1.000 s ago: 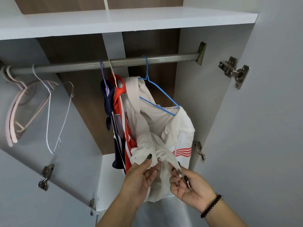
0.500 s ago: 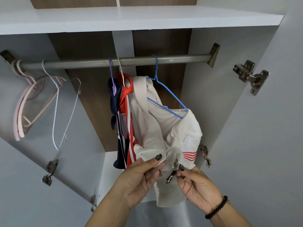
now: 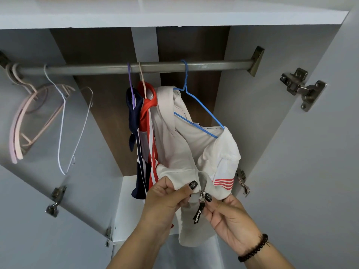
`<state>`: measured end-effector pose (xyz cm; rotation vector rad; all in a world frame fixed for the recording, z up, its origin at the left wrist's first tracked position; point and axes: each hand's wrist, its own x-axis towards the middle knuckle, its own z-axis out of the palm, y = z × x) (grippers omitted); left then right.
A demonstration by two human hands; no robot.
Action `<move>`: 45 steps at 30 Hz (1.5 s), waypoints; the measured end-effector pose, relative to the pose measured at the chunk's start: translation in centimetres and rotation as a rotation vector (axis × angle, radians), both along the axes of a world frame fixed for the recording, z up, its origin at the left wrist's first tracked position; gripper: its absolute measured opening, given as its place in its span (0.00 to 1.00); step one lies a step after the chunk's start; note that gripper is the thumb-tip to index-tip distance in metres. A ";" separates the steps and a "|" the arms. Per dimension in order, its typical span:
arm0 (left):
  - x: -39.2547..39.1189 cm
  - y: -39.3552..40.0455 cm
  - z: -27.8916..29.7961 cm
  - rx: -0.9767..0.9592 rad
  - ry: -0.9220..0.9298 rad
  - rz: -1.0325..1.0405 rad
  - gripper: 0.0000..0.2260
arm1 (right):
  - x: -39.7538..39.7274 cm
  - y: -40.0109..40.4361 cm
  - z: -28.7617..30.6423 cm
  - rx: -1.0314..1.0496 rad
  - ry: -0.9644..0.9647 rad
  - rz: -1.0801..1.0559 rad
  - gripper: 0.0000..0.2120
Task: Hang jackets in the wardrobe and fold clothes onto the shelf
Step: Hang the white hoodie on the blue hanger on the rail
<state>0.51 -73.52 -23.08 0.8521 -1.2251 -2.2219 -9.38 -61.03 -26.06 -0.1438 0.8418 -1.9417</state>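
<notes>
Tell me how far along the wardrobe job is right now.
Three jackets hang on the rail: navy jacket, red jacket, white jacket on the blue hanger. In hand: the left hand and right hand work its zipper. Left: folded clothes; none show on the shelf.
</notes>
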 end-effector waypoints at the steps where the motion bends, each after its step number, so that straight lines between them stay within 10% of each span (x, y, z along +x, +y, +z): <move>1: 0.0 0.0 0.0 -0.025 0.002 0.002 0.26 | 0.0 0.1 0.0 0.006 -0.002 -0.008 0.22; 36: 1.5 1.0 -0.7 -0.603 -0.246 -0.063 0.15 | 1.1 -0.6 0.1 0.210 -0.105 -0.242 0.12; 41: 1.8 1.4 -2.0 -0.557 -0.296 0.036 0.13 | 1.5 -0.5 1.4 0.423 -0.074 -0.043 0.04; 45: 1.5 1.3 -2.4 -0.481 -0.318 0.056 0.09 | 1.8 -0.5 1.7 0.653 0.078 0.266 0.17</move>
